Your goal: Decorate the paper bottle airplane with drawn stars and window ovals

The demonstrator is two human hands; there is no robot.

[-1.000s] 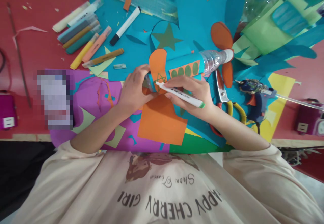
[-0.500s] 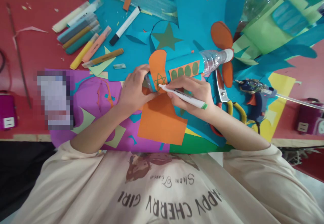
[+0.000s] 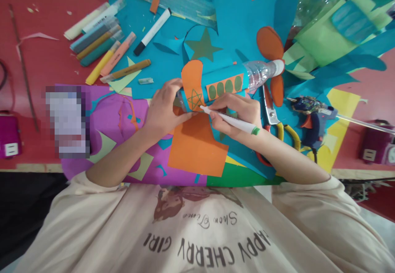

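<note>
A plastic bottle (image 3: 257, 74) wrapped in blue paper lies on its side, its white cap to the right with orange propeller-like blades (image 3: 269, 42) there. An orange paper fin (image 3: 191, 75) near its base bears a green outlined star (image 3: 195, 99). My left hand (image 3: 165, 108) is wrapped round the bottle's base end, its fingertips partly hidden. Between the fingers of my right hand (image 3: 237, 114) is a white marker (image 3: 233, 120) with a green end, its tip at the fin's lower right edge beside the star. A strip with green ovals (image 3: 225, 87) is on the bottle's side.
Several markers (image 3: 98, 34) lie at upper left, a phone (image 3: 69, 122) at left. Scissors (image 3: 271, 114) and a glue gun (image 3: 314, 120) are on the right. Orange paper (image 3: 197, 149) and a green star cutout (image 3: 203, 46) lie near the bottle.
My right hand and the marker have shifted slightly right, the tip moving from the star's lower left point to its lower right. My left hand and the bottle stay put.
</note>
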